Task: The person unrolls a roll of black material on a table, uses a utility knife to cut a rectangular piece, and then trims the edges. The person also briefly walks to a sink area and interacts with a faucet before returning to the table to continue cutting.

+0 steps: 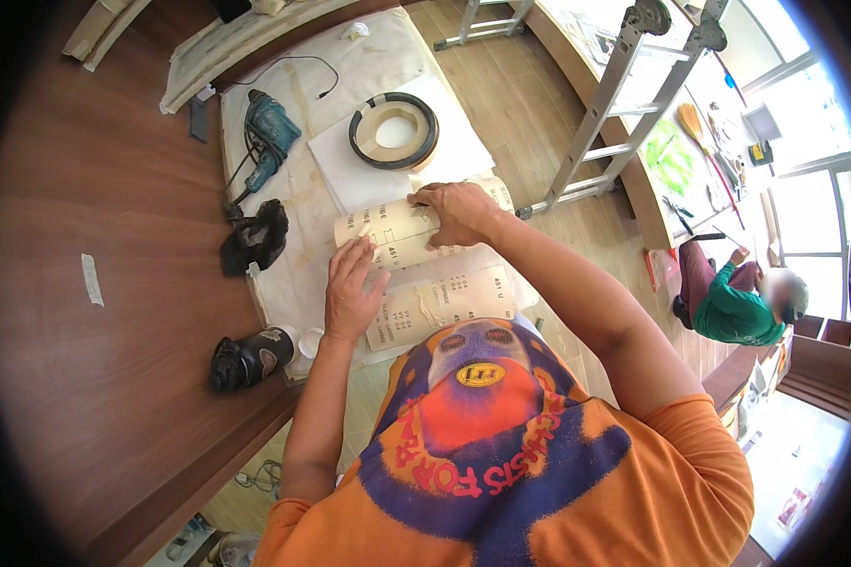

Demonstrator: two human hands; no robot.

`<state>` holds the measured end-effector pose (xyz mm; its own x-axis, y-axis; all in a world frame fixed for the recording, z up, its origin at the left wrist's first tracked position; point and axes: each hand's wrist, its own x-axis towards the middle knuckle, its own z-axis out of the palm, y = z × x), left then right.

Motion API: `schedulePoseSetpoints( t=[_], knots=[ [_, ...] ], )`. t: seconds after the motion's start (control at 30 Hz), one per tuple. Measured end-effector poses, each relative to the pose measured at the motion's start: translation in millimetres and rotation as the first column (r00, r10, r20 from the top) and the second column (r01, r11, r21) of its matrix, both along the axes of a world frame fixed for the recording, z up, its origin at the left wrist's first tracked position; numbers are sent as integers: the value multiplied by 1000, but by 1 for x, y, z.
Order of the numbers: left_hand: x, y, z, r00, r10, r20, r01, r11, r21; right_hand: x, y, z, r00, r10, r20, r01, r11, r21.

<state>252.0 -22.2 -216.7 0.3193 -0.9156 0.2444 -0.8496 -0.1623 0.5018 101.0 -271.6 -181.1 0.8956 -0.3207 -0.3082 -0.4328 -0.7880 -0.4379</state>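
Observation:
A sheet of sandpaper (405, 248), its printed beige backing up, lies on the covered work surface. My right hand (456, 214) rests on its upper part, thumb and fingers apart. At the sheet's left end my left hand (353, 291) lies with fingers stretched out, touching its edge. A small white stick-like piece (366, 230) shows by the left fingertips; I cannot tell what it is. Closer to my body is a second sandpaper sheet (402, 317), also backing up, partly hidden by my shirt. Beyond my hands sits a round ring (357, 129) with a black rim and a tan inner band.
A teal power drill (272, 123), a black cloth (257, 236) and a dark bottle (249, 361) line the left side beside a brown wooden panel (113, 208). An aluminium ladder (591, 128) stands right. Farther right, a person in green (742, 304) sits low beside a cluttered table (648, 180).

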Motion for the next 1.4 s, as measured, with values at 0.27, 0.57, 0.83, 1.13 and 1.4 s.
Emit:
schedulePoseSetpoints(
  t=[0.27,0.57,0.83,1.13,1.4],
  knots=[
    [12,-13,-3,986,103,-129,-104,995,-1,4,-3,6,998,1,-59,0,1000,12],
    [24,-24,-6,996,85,27,-88,983,159,1,3,3,999,-2,-39,2,1000,8],
    [29,-55,26,988,151,36,-134,716,685,-10,-3,8,972,-206,115,164,940,298],
    [-7,-55,46,979,162,123,-203,708,676,20,-53,-38,969,-241,46,223,945,241],
    [-34,-61,35,989,-115,-96,150,785,601,43,-57,-39,985,-149,-87,166,953,252]
  ],
)
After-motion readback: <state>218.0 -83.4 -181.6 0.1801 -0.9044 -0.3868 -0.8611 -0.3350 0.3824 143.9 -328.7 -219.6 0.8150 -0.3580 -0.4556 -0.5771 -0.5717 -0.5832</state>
